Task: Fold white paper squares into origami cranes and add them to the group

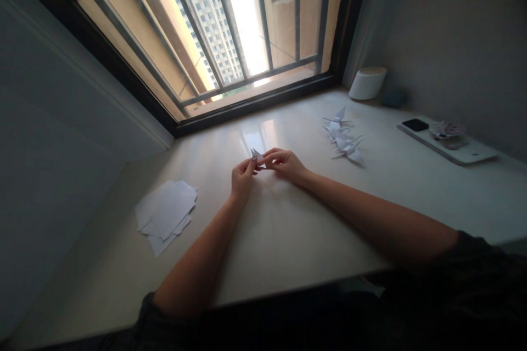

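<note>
Folded white paper [258,155], small and pointed, is held just above the tabletop [263,241] between the fingertips of both hands. Left hand [242,177]: thumb and forefinger pinched on the near left side of the paper, remaining fingers curled beneath. Right hand [285,164]: thumb and fingers closed lightly on the right side, wrist low; exact contact of each fingertip is too small to make out. Handling, judged by eye: very light, fairly stiff where layers stack, soft and easily bent at single-sheet points; dry, so not likely slippery; a hard squeeze could crush a tip or spoil a crease. Best hold: fingertip pinch on the thick, layered body, one hand steadying, the other on the edge, thin points left free. To the right of the right hand and farther off, paper cranes [348,149] lie in an overlapping row, exact count uncertain; their slim necks and tails look the weakest parts, so lift by the body. Left of the left hand and closer to the person, a loose paper stack [167,209] lies fanned. Well right of the right hand, a phone [448,140]; beyond the cranes, a white container [368,83].
</note>
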